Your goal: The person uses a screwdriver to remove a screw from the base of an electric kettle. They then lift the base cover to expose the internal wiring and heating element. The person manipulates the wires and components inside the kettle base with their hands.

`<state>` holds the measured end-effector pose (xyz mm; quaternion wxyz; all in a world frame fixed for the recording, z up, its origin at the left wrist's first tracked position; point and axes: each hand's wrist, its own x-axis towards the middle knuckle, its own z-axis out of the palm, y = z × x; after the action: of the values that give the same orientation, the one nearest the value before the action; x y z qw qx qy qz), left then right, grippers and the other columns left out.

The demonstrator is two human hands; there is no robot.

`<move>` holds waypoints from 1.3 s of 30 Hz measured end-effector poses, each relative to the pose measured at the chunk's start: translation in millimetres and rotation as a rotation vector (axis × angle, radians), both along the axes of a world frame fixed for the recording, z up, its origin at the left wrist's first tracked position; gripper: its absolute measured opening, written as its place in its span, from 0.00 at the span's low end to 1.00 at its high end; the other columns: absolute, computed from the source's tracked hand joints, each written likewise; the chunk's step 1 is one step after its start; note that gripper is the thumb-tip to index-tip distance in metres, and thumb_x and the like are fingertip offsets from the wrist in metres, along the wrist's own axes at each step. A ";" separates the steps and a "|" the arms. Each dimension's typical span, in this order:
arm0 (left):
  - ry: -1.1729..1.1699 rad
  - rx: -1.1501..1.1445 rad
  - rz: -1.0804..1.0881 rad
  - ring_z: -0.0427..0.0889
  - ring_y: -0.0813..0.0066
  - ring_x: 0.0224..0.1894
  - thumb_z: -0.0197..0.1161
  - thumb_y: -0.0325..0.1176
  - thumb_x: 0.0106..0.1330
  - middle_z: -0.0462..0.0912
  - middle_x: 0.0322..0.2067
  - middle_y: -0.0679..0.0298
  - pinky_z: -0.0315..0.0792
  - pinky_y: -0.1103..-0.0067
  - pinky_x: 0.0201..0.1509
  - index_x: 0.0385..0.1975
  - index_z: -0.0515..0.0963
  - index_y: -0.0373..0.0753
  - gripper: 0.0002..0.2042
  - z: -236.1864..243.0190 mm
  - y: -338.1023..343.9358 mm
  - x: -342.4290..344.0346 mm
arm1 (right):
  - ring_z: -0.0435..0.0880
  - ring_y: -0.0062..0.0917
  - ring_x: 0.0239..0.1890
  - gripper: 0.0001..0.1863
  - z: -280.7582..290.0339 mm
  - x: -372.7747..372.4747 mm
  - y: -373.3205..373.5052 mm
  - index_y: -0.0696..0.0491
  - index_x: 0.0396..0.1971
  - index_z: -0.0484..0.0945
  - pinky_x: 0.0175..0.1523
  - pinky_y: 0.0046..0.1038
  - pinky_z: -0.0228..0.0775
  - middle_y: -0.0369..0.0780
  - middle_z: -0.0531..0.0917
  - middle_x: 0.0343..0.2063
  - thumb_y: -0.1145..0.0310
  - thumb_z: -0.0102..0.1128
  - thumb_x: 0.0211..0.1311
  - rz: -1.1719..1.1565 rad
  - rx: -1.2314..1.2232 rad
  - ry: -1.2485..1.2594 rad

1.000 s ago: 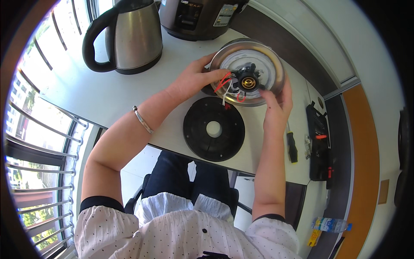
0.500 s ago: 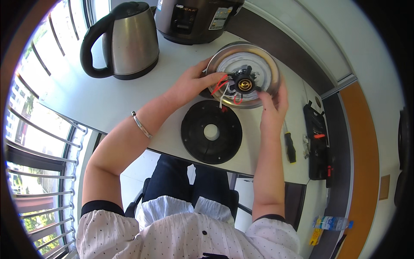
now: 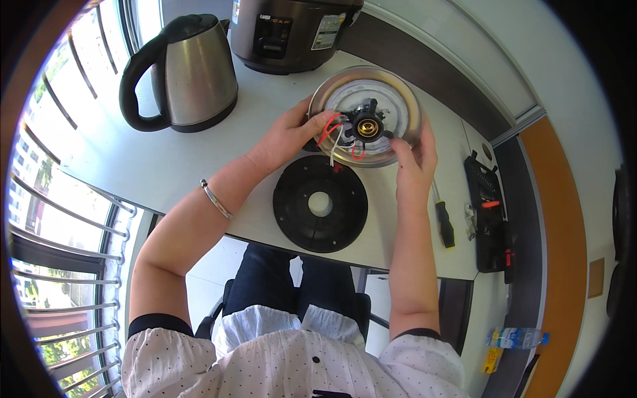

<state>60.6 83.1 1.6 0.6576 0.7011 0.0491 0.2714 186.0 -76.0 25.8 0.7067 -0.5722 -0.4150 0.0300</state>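
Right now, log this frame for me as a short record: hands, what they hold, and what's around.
left hand: grips left edge of round metal piece
right hand: holds its right side, thumb near black connector
wires: red wires and white wires, left of connector
in front: black disc, central hole, on white table
right: screwdriver, black tool case
back: kettle, left of dark appliance

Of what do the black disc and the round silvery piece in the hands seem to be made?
The black disc looks like matte plastic: dull, evenly dark surface. The silvery piece seems polished metal, perhaps stainless steel: it shines with bright reflections.
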 end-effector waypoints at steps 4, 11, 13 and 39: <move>0.008 -0.035 -0.012 0.68 0.78 0.50 0.47 0.44 0.69 0.73 0.47 0.60 0.62 0.81 0.57 0.57 0.62 0.32 0.24 -1.1 1.1 0.0 | 0.69 0.26 0.55 0.35 -1.0 -0.1 -0.1 0.59 0.60 0.59 0.60 0.26 0.57 0.43 0.70 0.52 0.82 0.52 0.45 0.003 0.004 0.009; 0.065 -0.032 0.044 0.69 0.78 0.49 0.45 0.47 0.70 0.74 0.45 0.61 0.62 0.81 0.56 0.56 0.62 0.32 0.25 -0.6 0.1 0.3 | 0.70 0.26 0.53 0.35 -4.9 2.7 -0.2 0.58 0.60 0.60 0.59 0.26 0.58 0.43 0.71 0.52 0.80 0.55 0.46 0.008 0.009 0.010; 0.068 -0.027 0.076 0.69 0.79 0.48 0.44 0.47 0.70 0.74 0.44 0.62 0.63 0.82 0.55 0.56 0.63 0.32 0.25 -5.1 1.8 1.0 | 0.71 0.26 0.53 0.35 -6.7 3.8 0.6 0.59 0.60 0.60 0.59 0.27 0.58 0.43 0.72 0.52 0.80 0.56 0.46 0.018 0.005 0.030; 0.040 -0.004 0.283 0.67 0.86 0.24 0.47 0.44 0.69 0.73 0.23 0.71 0.64 0.86 0.27 0.36 0.73 0.33 0.18 -5.7 2.6 2.9 | 0.74 0.28 0.51 0.35 -12.3 5.1 1.1 0.59 0.59 0.61 0.56 0.27 0.63 0.44 0.74 0.50 0.74 0.62 0.46 -0.003 -0.028 -0.023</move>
<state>63.4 85.8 -4.0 0.6130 0.6910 0.1613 0.3474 191.1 -75.0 13.5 0.6937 -0.5832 -0.4217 0.0282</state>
